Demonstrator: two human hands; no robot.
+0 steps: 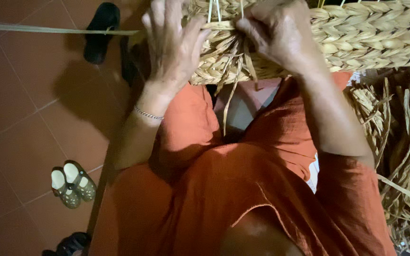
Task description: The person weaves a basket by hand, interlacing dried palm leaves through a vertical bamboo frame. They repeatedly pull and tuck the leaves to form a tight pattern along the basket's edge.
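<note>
Head view: both hands' grip pinches pale, braided straw weave (pixel 357 38), loose ends dangling.

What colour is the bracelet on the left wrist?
Silver: a thin metal chain bracelet below the left hand, seen in the head view.

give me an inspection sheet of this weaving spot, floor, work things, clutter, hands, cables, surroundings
surface: red-brown tiled floor
job's things: woven straw basket on the lap; loose strands hang from its edge
clutter: heap of dried straw at one side
grippers: left hand and right hand both grip the basket edge, fingers curled in; thin bracelet on the left wrist
cables: nothing seen
surroundings: small pair of shoes, black sandal; orange clothing
</note>
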